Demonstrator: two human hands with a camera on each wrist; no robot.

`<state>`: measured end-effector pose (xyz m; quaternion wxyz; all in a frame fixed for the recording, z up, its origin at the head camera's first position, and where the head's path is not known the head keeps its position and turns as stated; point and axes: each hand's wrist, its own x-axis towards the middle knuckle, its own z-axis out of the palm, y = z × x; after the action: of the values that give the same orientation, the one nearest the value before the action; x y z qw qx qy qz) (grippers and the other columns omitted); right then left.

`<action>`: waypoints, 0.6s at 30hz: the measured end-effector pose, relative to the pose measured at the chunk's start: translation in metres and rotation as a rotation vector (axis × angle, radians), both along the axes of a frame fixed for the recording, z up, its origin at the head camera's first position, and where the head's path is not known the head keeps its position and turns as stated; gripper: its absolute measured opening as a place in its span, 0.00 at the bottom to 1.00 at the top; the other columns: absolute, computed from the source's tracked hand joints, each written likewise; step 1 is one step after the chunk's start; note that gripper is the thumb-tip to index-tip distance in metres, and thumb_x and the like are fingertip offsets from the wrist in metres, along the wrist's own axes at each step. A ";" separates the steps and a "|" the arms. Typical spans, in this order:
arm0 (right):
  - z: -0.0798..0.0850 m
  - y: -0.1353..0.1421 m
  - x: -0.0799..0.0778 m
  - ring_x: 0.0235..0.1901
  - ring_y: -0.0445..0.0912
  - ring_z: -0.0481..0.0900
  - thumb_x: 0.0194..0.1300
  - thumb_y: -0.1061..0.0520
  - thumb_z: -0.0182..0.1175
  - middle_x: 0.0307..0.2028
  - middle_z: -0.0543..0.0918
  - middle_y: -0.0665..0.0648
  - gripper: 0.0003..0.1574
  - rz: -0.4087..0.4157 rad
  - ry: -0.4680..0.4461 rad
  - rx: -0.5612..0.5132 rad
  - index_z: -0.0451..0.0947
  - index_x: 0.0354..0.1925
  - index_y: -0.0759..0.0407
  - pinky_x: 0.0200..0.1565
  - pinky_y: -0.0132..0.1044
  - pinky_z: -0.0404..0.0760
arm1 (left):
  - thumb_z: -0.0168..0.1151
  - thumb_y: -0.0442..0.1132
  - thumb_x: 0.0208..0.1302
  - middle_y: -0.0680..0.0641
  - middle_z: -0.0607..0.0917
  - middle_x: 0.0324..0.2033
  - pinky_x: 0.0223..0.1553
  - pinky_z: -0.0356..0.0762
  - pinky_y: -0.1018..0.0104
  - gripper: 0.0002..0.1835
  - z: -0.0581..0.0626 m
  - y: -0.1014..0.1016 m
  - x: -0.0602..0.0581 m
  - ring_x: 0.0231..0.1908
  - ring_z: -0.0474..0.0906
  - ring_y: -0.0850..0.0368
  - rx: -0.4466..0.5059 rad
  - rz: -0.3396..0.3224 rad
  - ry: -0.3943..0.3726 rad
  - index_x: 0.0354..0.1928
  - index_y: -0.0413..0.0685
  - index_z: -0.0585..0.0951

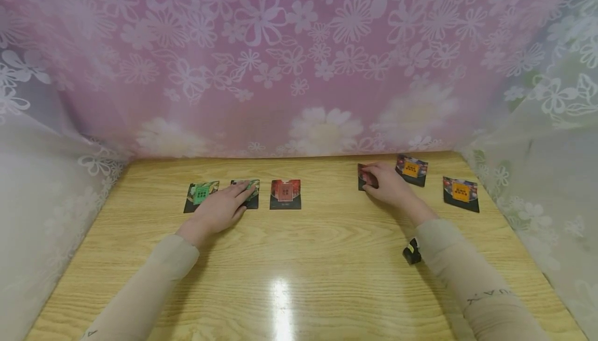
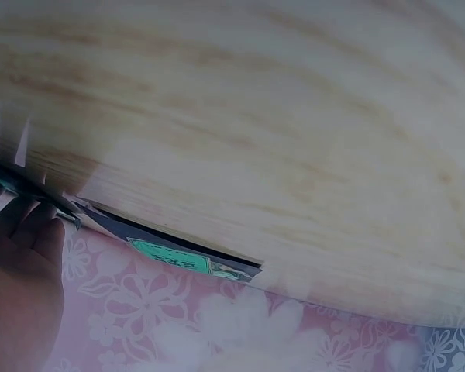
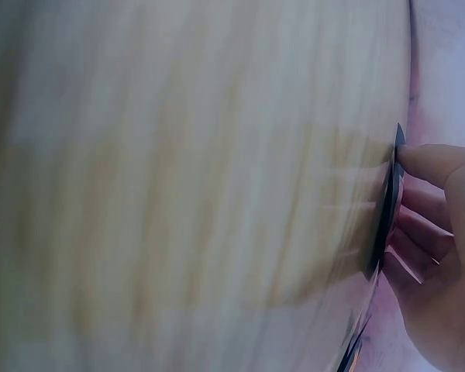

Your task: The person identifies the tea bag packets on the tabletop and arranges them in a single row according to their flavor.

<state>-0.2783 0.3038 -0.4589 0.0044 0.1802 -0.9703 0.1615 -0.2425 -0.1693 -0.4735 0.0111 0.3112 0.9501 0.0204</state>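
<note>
L hand (image 1: 223,207) lies flat, fingers straight, on the 2nd green card (image 1: 247,193), while R hand (image 1: 386,184) pinches a red card (image 1: 366,177) by its edge w/ curled fingers.

We see a light wooden table (image 1: 299,258) with six small square cards lying flat on it in a loose row. On the left lie a green card (image 1: 201,195), a card partly covered (image 1: 253,195) and a red card (image 1: 285,194); on the right lie a dark red card (image 1: 363,177) and two orange-centred cards (image 1: 411,169) (image 1: 461,193). A small black object (image 1: 411,252) rests nearer the front right.
</note>
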 end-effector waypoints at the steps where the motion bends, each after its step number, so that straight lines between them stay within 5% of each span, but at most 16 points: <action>1: 0.000 -0.003 0.001 0.67 0.70 0.73 0.73 0.55 0.66 0.66 0.77 0.73 0.34 0.004 -0.004 -0.007 0.74 0.70 0.71 0.69 0.66 0.75 | 0.56 0.46 0.82 0.40 0.66 0.81 0.74 0.73 0.41 0.33 0.000 0.000 0.000 0.78 0.67 0.39 0.001 -0.001 0.002 0.83 0.48 0.63; 18: -0.007 -0.055 0.016 0.67 0.67 0.75 0.70 0.53 0.72 0.65 0.80 0.70 0.35 0.063 0.029 -0.006 0.78 0.69 0.66 0.71 0.63 0.75 | 0.55 0.46 0.83 0.41 0.65 0.81 0.76 0.72 0.41 0.33 0.002 0.001 0.001 0.78 0.67 0.39 -0.007 0.006 -0.012 0.83 0.48 0.63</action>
<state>-0.2619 0.2488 -0.4662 0.0138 0.2127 -0.9635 0.1619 -0.2418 -0.1686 -0.4717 0.0178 0.3082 0.9509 0.0190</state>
